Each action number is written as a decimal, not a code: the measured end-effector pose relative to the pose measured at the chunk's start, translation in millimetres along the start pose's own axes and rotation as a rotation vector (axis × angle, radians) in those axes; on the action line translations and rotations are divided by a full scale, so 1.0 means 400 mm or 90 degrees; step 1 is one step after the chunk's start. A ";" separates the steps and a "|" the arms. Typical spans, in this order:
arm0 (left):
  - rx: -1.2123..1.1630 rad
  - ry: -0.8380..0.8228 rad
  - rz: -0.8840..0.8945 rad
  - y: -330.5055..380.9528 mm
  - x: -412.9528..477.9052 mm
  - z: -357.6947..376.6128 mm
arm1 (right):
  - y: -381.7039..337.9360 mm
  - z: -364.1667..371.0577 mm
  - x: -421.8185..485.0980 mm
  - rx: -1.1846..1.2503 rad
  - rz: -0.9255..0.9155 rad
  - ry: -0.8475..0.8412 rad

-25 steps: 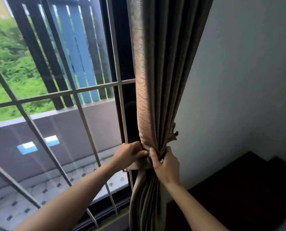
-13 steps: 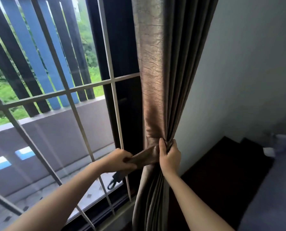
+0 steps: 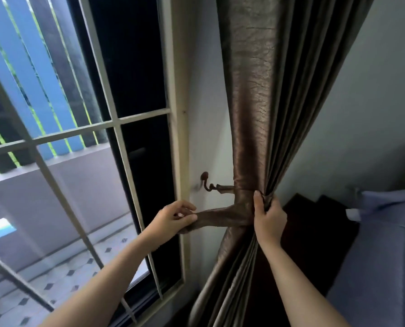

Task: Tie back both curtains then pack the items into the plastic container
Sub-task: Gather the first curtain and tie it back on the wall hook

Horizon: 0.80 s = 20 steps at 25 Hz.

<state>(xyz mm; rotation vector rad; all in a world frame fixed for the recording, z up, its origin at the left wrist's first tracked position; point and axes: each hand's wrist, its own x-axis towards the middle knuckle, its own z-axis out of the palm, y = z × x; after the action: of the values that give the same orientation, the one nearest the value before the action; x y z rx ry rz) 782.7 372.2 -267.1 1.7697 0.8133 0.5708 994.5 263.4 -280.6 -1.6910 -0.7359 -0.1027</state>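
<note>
Two hands busy just below the wall hook. Right of the hook: brown curtain, gathered into a bunch and clenched in the right hand, full-fisted grip, thumb up along the folds. Below the hook: tieback band (same brown cloth), stretched leftward from the bunch, its free end pinched in the left hand, grip closed between thumb and curled fingers. Left of the hook: pale window frame. Far right of the hook: blue bedding.
</note>
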 end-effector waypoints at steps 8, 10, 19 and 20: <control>-0.207 0.288 -0.094 0.009 0.162 0.155 | 0.052 -0.009 0.078 -0.026 -0.080 -0.036; -0.163 0.365 -0.120 0.025 0.200 0.189 | 0.060 -0.010 0.081 -0.032 -0.087 -0.046; 0.062 0.397 -0.117 0.024 0.291 0.235 | 0.057 -0.009 0.103 -0.039 -0.064 -0.066; 0.058 0.404 -0.114 0.021 0.292 0.233 | 0.055 -0.008 0.103 -0.036 -0.059 -0.068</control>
<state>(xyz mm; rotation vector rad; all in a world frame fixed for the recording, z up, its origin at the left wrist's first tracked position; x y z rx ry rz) 927.6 401.0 -290.5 1.5812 1.4334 1.0080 1039.7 275.9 -280.0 -1.7258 -0.8989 -0.0994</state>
